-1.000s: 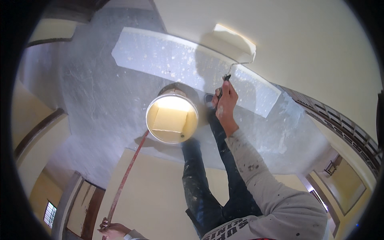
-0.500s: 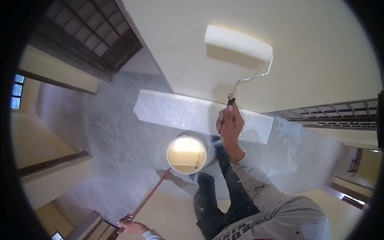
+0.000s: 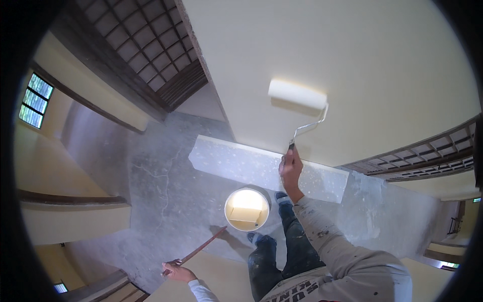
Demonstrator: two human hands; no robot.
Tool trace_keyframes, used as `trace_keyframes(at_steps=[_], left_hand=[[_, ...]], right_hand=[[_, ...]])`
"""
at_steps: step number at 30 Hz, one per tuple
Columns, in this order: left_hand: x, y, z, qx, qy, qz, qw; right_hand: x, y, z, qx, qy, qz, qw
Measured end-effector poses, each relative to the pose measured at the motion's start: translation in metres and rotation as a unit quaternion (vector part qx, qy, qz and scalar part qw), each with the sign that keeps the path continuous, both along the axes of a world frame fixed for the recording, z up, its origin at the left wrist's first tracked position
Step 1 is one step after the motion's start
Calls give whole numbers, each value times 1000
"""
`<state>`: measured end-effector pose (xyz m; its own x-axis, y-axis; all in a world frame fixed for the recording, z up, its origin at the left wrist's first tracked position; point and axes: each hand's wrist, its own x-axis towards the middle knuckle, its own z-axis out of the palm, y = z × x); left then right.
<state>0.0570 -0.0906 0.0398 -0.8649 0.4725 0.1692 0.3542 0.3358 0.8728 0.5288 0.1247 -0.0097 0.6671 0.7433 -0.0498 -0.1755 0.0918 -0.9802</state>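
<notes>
My right hand [image 3: 291,168] is closed on the dark handle of a paint roller, whose white sleeve [image 3: 297,93] lies against the pale cream wall [image 3: 362,60]. My left hand [image 3: 176,269] grips a reddish pole [image 3: 204,245], which slants toward a round white bucket [image 3: 226,211] on the floor. Pale paint and a flat rectangular piece show inside the bucket. Along the wall's foot lies a long, speckled white strip [image 3: 221,156], behind my right hand. My shoes [image 3: 283,199] and paint-spotted trousers are below.
Grey concrete floor [image 3: 151,186] with cracks surrounds me. Dark latticed woodwork [image 3: 146,45] borders the wall at upper left, another lattice [image 3: 427,151] at right. A barred window [image 3: 36,100] and dark-edged wall ledges [image 3: 75,211] are on the left.
The roller has risen onto the wall since a second ago, with a slight shift in the last half second. My view has lifted, so bucket and floor strip appear smaller and lower.
</notes>
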Motion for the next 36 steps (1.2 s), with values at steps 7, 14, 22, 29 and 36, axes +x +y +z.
trace_keyframes(at_steps=[7, 14, 22, 29, 36], left_hand=[[-12, -13, 17, 3, 14, -10, 1000], [-1, -7, 25, 20, -5, -10, 1000], [-5, -13, 17, -5, -1, -14, 1000], [0, -14, 23, -16, -5, 1, 1000], [2, -9, 34, -45, 31, 17, 998]], right_hand=[[-32, 8, 25, 37, 46, 39, 997], [-30, 61, 152, 95, -27, 28, 995], [-47, 52, 22, -20, -14, 24, 999], [-56, 63, -15, -11, -63, 39, 997], [-92, 117, 141, 118, -30, 67, 990]])
